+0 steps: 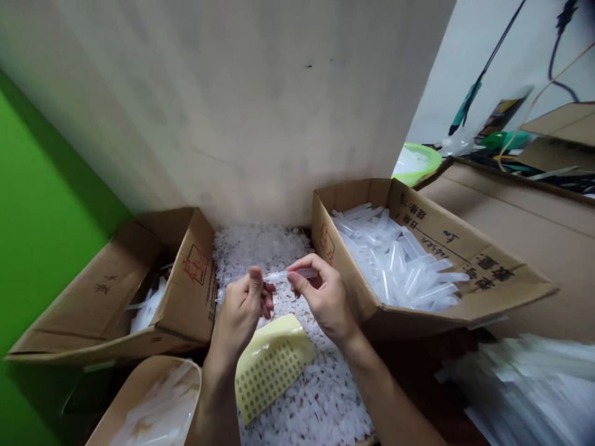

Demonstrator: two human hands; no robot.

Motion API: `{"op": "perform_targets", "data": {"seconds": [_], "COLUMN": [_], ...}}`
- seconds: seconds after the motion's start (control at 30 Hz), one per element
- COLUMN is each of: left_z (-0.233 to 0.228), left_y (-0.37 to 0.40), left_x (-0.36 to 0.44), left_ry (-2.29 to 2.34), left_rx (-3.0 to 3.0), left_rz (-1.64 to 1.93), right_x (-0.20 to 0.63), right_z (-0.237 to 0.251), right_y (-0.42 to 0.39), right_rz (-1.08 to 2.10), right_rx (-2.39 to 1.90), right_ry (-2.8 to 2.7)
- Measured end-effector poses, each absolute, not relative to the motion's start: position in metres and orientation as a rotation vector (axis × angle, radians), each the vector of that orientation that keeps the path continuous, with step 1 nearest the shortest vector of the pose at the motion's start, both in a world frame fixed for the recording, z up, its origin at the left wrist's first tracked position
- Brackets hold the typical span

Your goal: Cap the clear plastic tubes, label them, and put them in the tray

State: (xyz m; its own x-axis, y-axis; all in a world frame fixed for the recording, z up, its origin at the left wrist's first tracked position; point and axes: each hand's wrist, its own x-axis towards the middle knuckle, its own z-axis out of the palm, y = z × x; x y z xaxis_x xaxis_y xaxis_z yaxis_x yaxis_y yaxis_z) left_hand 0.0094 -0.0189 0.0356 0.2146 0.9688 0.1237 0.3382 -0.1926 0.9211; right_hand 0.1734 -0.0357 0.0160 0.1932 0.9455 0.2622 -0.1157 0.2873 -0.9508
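Both hands over pile of small white caps [279, 248] between two boxes. Left hand [242, 310] pinched shut on left end of clear tube [290, 274]; right hand [325, 297] grips right end, thumb and forefinger closed. Tube level, above pile's middle. Judgement: keep tube steady, ends aligned, light pinch. Right box [465, 291] holds more tubes; yellow sheet [269, 365] lies below hands.

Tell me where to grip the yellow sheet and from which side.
Grip the yellow sheet by its upper right edge, coming from the right. That end arches up off the white pellets, so fingers can slip under it; the lower left end lies against the left forearm.
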Motion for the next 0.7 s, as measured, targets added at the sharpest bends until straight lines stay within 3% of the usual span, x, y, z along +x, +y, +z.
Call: {"op": "perform_targets", "data": {"seconds": [0.2,0.33,0.5,0.6,0.7], "left_z": [0.045,0.037,0.034,0.035,0.029], "left_y": [-0.022,-0.016,-0.015,-0.014,-0.014], "left_x": [0.011,0.008,0.001,-0.003,-0.011], "left_ry": [1.218,1.001,0.874,0.928,1.217], "left_rx": [2.047,2.384,2.545,2.427,2.283], "left_rz": [1.013,1.251,1.185,1.1,0.793], "right_x": [0.169,0.169,0.174,0.173,0.176], "right_z": [0.014,0.018,0.026,0.036,0.053], "right_y": [-0.038,-0.039,-0.039,-0.041,-0.057], "right_rz": [0.988,1.317,1.654,1.489,1.045], "right_rx": [-1.045,-0.984,-0.907,-0.86,-0.821], "right_ry": [-1.039,-0.82,-0.646,-0.65,-0.843]}}
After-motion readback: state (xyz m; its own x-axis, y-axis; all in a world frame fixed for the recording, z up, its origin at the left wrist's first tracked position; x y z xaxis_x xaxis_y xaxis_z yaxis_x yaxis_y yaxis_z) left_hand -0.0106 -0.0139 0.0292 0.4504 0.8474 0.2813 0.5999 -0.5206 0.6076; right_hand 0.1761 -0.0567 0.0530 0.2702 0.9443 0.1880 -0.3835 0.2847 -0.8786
